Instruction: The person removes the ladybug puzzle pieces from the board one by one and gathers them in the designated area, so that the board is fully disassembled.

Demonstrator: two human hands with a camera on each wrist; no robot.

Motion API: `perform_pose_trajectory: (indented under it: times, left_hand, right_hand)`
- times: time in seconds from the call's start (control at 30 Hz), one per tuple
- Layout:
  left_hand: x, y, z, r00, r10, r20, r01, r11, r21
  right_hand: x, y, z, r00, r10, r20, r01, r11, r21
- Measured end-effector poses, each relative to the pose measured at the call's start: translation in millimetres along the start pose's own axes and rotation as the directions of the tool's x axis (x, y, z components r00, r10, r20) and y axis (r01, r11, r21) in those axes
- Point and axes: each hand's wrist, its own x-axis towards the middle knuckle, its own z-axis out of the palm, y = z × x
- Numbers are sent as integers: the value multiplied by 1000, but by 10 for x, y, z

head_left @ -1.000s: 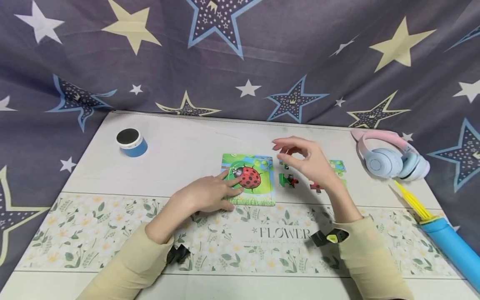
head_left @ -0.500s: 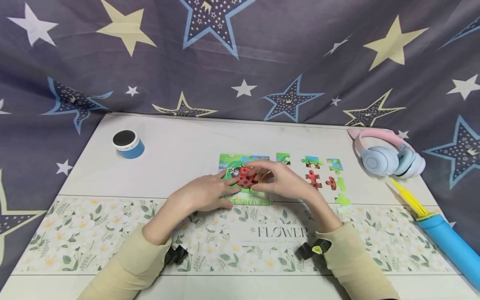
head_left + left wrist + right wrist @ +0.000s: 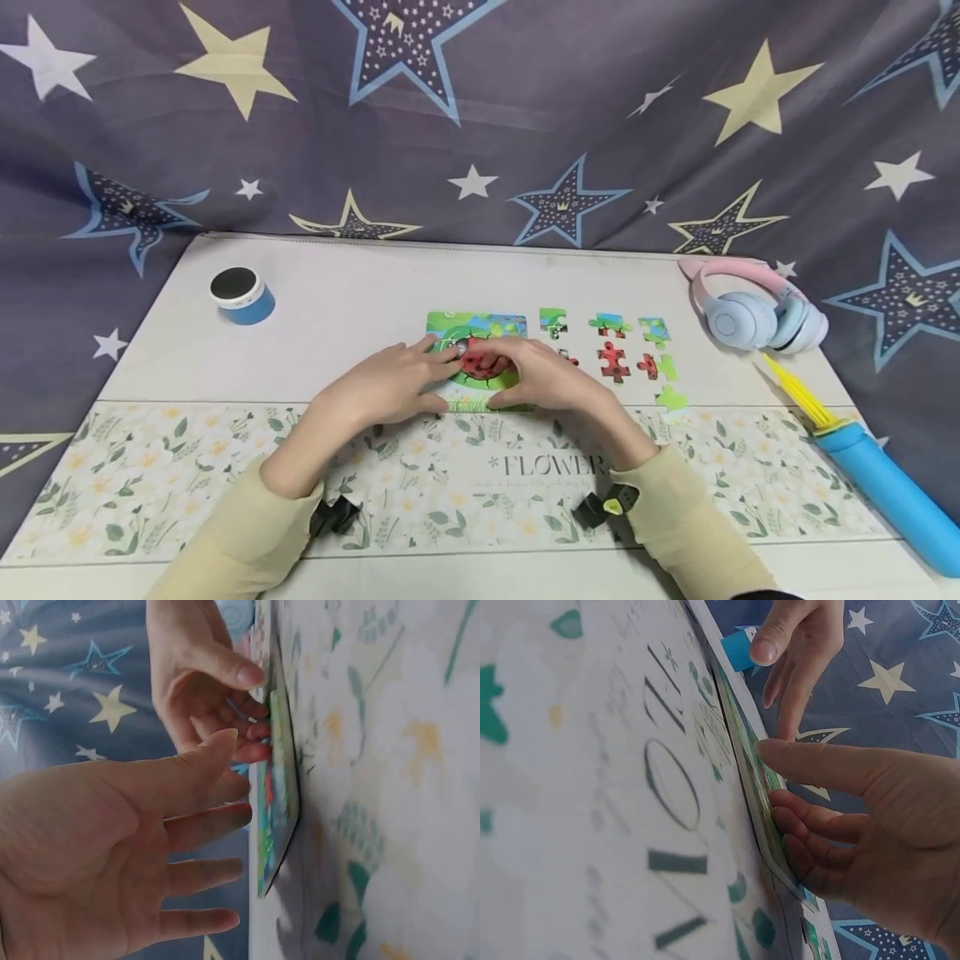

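Note:
A square ladybug picture board (image 3: 468, 400) lies at mid-table in the head view, a red spotted beetle on green. My left hand (image 3: 386, 383) is at its left edge, fingers spread and straight, the fingertips over the board. My right hand (image 3: 551, 375) reaches over the board from the right, covering part of the ladybug. In the right wrist view, the fingers of my right hand (image 3: 885, 832) are bent, their tips at the board's surface (image 3: 754, 761), and nothing shows between them and the thumb. Several loose jigsaw pieces (image 3: 613, 362) lie to the right of the board.
Pink and blue headphones (image 3: 742, 321) lie at the right rear. A blue tube with a yellow tip (image 3: 888, 483) lies along the right side. A blue jar-like thing with a black top (image 3: 250, 304) stands at the left rear, near the starry cloth backdrop (image 3: 292, 192).
My right hand has moved left from above the loose pieces onto the board, uncovering most of the pieces. The left hand stays at the board's left edge. The head view has shifted slightly.

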Motion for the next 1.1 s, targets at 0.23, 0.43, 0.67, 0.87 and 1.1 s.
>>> perform_pose_trajectory:
  times: [0.23, 0.43, 0.67, 0.87, 1.1]
  left_hand:
    - [-124, -18, 70, 998, -17, 54, 18, 1000, -17]
    - [-137, 28, 102, 998, -32, 62, 31, 999, 17]
    - [-79, 110, 143, 998, -64, 24, 61, 992, 110]
    - [-69, 154, 185, 997, -49, -57, 57, 986, 154]
    - [-31, 172, 172, 997, -55, -57, 62, 988, 141]
  right_hand:
    - [2, -49, 22, 999, 54, -2, -55, 998, -40]
    - [7, -94, 47, 998, 58, -15, -59, 994, -94]
    - [28, -103, 82, 998, 55, -19, -57, 995, -82]
    - [41, -124, 102, 997, 66, -32, -69, 993, -101]
    - [28, -148, 119, 993, 108, -53, -114, 985, -125]
